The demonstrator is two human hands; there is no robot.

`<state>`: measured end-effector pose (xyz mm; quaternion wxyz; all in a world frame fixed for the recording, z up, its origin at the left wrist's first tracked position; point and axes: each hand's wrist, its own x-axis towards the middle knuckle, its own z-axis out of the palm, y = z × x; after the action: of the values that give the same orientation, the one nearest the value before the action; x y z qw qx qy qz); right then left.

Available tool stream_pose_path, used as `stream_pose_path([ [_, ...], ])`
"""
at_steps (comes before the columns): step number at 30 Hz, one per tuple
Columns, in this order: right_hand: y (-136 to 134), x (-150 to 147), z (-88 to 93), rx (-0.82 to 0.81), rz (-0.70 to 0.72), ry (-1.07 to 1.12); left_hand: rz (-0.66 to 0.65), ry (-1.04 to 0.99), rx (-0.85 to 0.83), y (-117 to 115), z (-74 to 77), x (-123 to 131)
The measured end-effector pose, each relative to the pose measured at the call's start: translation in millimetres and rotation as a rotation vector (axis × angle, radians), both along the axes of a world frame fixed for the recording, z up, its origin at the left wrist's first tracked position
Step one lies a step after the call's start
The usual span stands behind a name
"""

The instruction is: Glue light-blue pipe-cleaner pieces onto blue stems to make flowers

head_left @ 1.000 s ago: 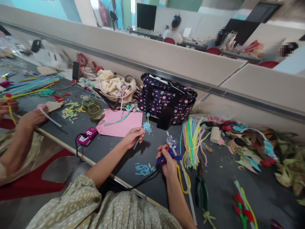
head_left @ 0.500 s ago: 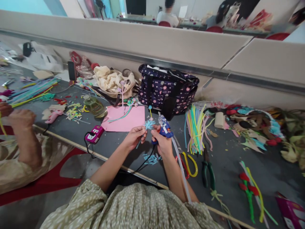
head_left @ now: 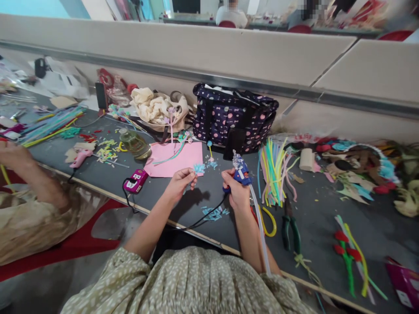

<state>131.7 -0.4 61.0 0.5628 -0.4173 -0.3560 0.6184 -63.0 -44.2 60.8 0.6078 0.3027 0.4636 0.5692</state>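
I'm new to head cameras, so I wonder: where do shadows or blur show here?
Head view: a soft shadow lies on the table between the left hand and right hand; head view: the neighbour's hand at the left edge looks soft; head view: beyond the partition, a person's head is pixelated.

Right hand (head_left: 236, 188) and blue glue gun (head_left: 241, 171) drawn back from the blue fringed piece (head_left: 199, 168) in the left hand (head_left: 180, 184); half a second earlier, nearly touching.

Blue flower (head_left: 199, 168) in left hand (head_left: 180, 185), glue gun (head_left: 241, 171) in right hand (head_left: 238, 194)
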Motion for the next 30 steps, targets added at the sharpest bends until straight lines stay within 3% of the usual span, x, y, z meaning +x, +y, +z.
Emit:
stream_pose_path([
  [7, 6, 12, -2.7, -0.022, -0.118, 0.009, 0.049, 0.052, 0.082, -4, 0.8, -10],
  [20, -14, -21, 15.0, 0.006, 0.200, 0.051, -0.061, -0.149, 0.052, -3, 10.0, 13],
  [30, -16, -31, 8.7, -0.021, 0.190, 0.037, -0.066, -0.087, 0.020, -2, 6.3, 19],
])
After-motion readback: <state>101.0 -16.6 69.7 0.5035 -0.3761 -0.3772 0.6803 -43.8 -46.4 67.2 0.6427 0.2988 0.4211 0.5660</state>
